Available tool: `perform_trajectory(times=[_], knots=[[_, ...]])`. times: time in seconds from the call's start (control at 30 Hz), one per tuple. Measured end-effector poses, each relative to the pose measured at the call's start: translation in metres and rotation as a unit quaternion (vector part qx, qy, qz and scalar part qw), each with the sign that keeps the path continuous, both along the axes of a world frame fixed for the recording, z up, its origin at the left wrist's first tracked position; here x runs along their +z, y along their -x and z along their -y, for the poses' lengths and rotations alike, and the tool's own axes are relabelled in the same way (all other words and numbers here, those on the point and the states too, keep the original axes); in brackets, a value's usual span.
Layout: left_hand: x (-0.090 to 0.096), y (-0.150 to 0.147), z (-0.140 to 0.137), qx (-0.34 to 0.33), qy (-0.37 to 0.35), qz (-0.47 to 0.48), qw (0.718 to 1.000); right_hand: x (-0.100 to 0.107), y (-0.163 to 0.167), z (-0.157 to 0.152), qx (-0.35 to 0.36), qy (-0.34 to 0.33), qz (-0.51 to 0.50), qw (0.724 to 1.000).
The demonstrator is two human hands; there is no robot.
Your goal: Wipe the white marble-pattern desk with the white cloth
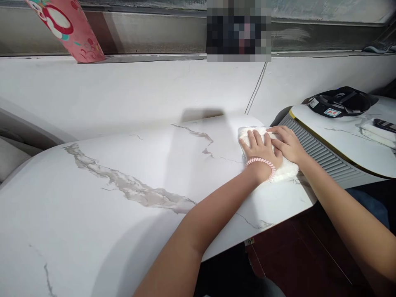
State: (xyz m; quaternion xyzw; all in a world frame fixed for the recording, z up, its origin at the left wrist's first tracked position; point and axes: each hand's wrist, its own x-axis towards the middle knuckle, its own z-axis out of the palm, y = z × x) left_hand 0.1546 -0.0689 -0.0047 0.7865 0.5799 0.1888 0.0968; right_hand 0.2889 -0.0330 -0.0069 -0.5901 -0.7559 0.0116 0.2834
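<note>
A folded white cloth (286, 171) lies flat near the right end of the white, marble-patterned table (139, 165). My left hand (261, 152) presses down on the cloth, fingers spread and palm down. Round my left wrist is a pink coiled band (261, 161). Just to its right, my right hand (287, 144) rests on the cloth's far right part with fingers stretched out, its fingertips close to the left hand. Neither hand is closed round the cloth; both hide much of it.
A pink patterned box-like thing (74, 33) leans on the ledge at the back left. Beyond the table's right end are a grey ribbed panel (324, 152) and a second marbled top (337, 128) with a black cap-like item (343, 101) and a white cloth (379, 132).
</note>
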Motion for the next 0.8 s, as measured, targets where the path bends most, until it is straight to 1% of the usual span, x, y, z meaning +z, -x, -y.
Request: perform_trajectory(times=[0.17, 0.3, 0.6, 0.8], knots=[[0.001, 0.011, -0.034, 0.023, 0.014, -0.003, 1.0, -0.006, 0.011, -0.045, 0.023, -0.021, -0.005, 1.0], [0.002, 0.019, -0.056, 0.043, 0.018, -0.013, 0.999, -0.01, 0.019, -0.075, 0.04, -0.028, -0.013, 0.999], [0.0, 0.031, -0.099, 0.066, 0.029, 0.006, 0.997, -0.014, 0.035, -0.124, 0.049, -0.028, -0.025, 0.998], [-0.001, 0.043, -0.123, 0.081, 0.015, -0.001, 0.997, -0.016, 0.049, -0.152, 0.052, -0.036, -0.023, 0.998]])
